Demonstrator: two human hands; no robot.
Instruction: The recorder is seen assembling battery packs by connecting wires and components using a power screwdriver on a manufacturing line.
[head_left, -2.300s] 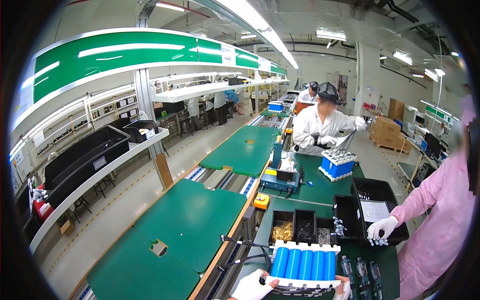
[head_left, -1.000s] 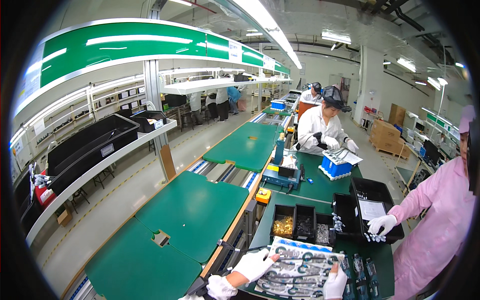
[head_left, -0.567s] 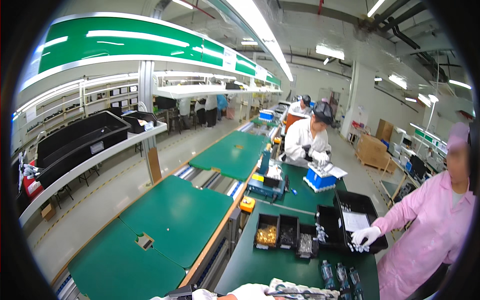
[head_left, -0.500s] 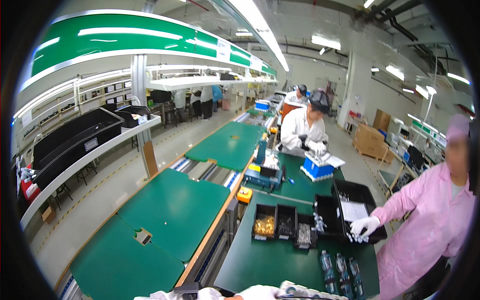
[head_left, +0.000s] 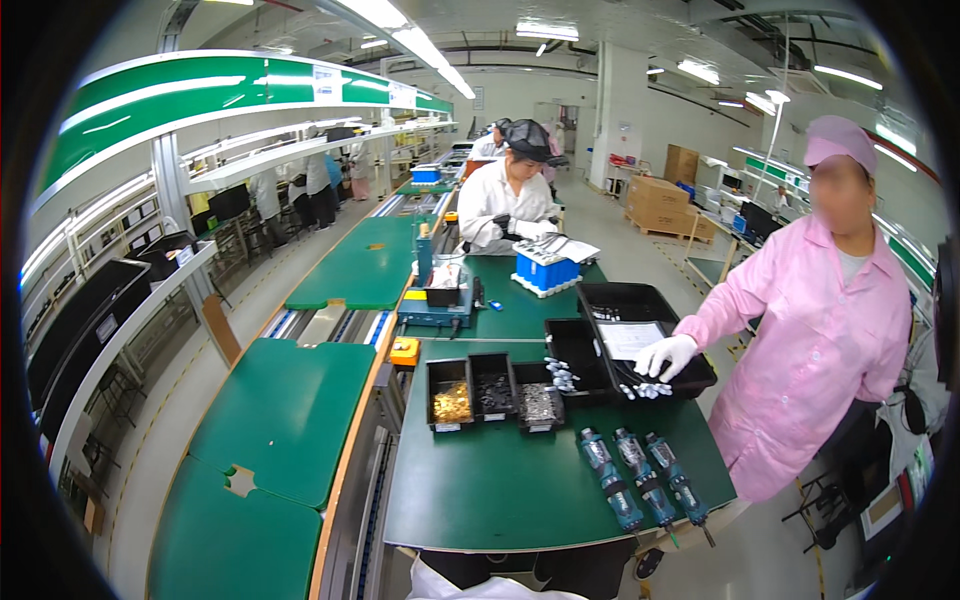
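Neither of my hands shows; only white cloth of my coat is visible at the lower edge. In front of me is a green-topped workbench. Three teal electric screwdrivers lie side by side near its right front corner. Beyond them stand small black bins, one with gold-coloured small parts, one with black parts and one with silver parts. A black tray beside these has grey-and-white pieces at its edge.
At right, a person in pink reaches a white-gloved hand into a large black tray. Farther off, a person in white works over a blue box. A conveyor with green boards runs along the left.
My view has swung right and down, so the bench sits farther left and higher. The white-gloved hand and pale object at the lower edge have left the picture. The person in pink stands more upright.
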